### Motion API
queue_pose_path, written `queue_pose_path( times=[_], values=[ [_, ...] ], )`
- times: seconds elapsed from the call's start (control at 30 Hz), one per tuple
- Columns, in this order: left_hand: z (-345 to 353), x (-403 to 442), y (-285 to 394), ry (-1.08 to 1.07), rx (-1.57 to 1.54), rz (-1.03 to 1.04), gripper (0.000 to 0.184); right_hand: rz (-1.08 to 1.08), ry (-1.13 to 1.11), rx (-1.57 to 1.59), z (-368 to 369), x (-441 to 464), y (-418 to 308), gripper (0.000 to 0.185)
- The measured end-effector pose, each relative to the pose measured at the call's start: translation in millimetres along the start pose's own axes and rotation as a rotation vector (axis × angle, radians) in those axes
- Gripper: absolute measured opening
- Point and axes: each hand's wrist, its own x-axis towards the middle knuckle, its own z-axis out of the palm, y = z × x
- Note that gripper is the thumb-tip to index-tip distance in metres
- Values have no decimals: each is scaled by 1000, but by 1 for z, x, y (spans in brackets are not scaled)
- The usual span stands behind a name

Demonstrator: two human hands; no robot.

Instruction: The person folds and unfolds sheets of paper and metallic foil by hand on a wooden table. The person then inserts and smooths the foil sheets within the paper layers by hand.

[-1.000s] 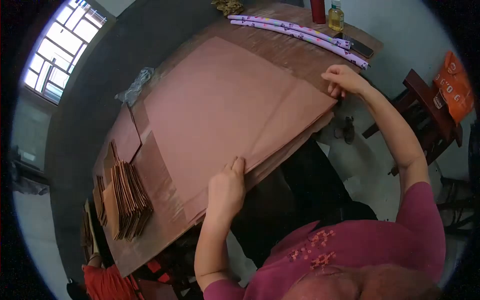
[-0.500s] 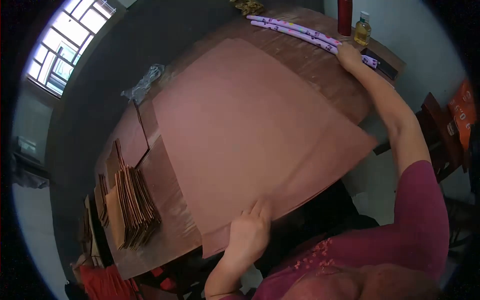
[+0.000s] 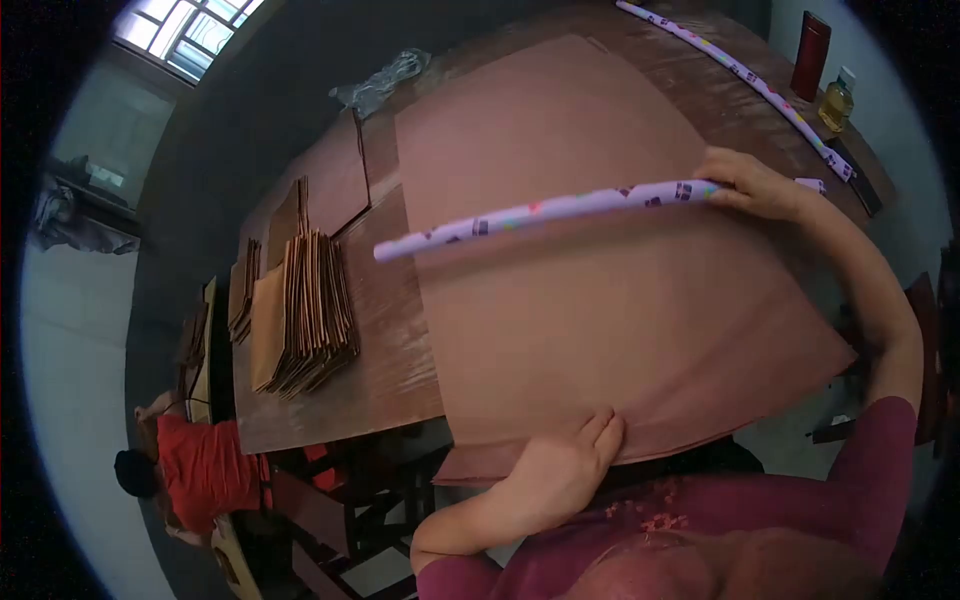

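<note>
A large stack of brownish-pink paper sheets (image 3: 540, 330) lies at an angle on the table, its near edge overhanging toward my body. My left hand (image 3: 570, 465) rests on the sheets by that near edge, fingers stretched out and lying on the paper. Above the sheets, my right hand (image 3: 750, 185) is closed round one end of a long lilac rod with a printed pattern (image 3: 550, 208). The rod points left across the paper; its far tip reaches past the left edge of the sheets. A second patterned lilac rod (image 3: 740, 70) lies on the table at the back right.
Bundles of folded brown paper (image 3: 310, 310) stand on the left of the wooden table (image 3: 385, 380). Crumpled clear plastic (image 3: 385, 82) lies behind. A dark red cylinder (image 3: 811, 55) and a bottle of yellow liquid (image 3: 837, 102) stand back right. A person in red (image 3: 205, 465) sits at lower left.
My right hand has picked up one of the two lilac rods and brought it over the sheets. My left hand stays near the paper's near edge. The view has shifted.
</note>
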Motion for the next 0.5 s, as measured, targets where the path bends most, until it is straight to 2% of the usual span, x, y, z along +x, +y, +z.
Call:
queue_pose_path(
  times=[0.07,0.13,0.17,0.23,0.37,0.43,0.5],
  values=[
    [2,-6,9,0,-29,38,54,7,-67,-7,4,-2,-7,31],
    [6,-10,12,35,-150,49,54,144,-212,27,3,-1,-19,41],
    [7,-12,11,37,-150,46,54,141,-214,26,2,0,-22,41],
    [7,-13,6,33,-163,75,53,155,-272,-125,-3,1,-27,48],
    [1,-3,-5,49,-235,96,51,121,-272,-158,-17,40,-6,48],
    [-1,2,-12,53,-361,134,50,136,-169,-250,-23,76,3,45],
    [-8,7,-17,89,-357,158,48,148,-113,-270,-23,122,14,40]
  ],
)
